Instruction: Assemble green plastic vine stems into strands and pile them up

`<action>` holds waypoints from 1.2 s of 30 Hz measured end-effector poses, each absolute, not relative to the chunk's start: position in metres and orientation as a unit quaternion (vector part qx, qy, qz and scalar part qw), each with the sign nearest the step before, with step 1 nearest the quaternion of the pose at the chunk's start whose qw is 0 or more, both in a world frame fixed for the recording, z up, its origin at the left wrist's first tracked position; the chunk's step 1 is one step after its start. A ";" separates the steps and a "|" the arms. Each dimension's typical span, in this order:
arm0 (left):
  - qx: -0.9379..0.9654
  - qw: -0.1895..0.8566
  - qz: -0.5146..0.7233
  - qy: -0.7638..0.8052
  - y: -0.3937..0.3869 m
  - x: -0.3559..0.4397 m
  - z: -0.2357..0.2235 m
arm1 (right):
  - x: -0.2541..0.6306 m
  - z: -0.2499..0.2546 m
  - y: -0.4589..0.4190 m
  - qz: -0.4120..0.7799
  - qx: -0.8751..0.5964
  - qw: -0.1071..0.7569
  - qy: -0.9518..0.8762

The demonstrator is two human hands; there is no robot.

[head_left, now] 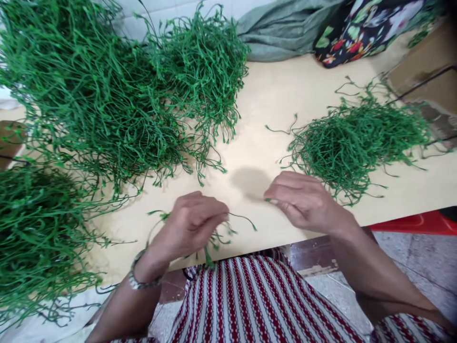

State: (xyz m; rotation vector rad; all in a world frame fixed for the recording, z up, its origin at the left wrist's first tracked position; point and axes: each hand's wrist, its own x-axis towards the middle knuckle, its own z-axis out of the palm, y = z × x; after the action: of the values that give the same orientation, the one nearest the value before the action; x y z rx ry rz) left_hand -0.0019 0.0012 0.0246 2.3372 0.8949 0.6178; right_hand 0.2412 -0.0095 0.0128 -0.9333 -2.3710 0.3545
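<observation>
My left hand (194, 221) is closed in a pinch, with a thin green stem (244, 219) sticking out past the fingertips to the right. More green stems with small flared tips (210, 250) show below that hand, some hanging over the table's near edge; whether the palm holds them all is hidden. My right hand (307, 202) is also pinched shut, a little above the table, and a tiny green piece (272, 201) peeks out between thumb and forefinger. A gap separates the two hands. Just beyond my right hand lies a loose pile of similar stems (357, 138).
A tall green heap (107, 95) covers the table's back left, and another (35, 233) lies at the near left. Grey-green cloth (285, 28) and a floral fabric (357, 33) lie at the back. A cardboard box (424, 62) stands right; something red (414, 223) is below the table (267, 90).
</observation>
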 end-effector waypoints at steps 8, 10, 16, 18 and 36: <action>0.763 0.410 0.290 0.407 -0.003 0.025 0.008 | 0.198 -0.009 -0.008 0.297 -0.367 0.372 -0.799; 0.736 0.442 0.306 0.411 -0.003 0.026 0.004 | 0.195 -0.015 -0.009 0.304 -0.358 0.370 -0.802; 0.782 0.414 0.253 0.391 -0.004 0.024 0.007 | 0.197 -0.017 -0.012 0.302 -0.379 0.377 -0.790; 0.820 0.357 0.211 0.394 -0.004 0.023 0.010 | 0.197 -0.015 -0.013 0.298 -0.387 0.360 -0.795; 0.939 0.147 0.139 0.279 0.003 -0.010 0.030 | 0.246 0.015 -0.023 0.248 -0.386 0.355 -0.814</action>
State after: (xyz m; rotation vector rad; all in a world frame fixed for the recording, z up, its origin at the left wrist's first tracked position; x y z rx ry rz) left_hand -0.0101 0.0033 0.0300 2.7015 0.8020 0.4001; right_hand 0.2462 -0.0234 0.0152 -0.9979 -2.1050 0.6419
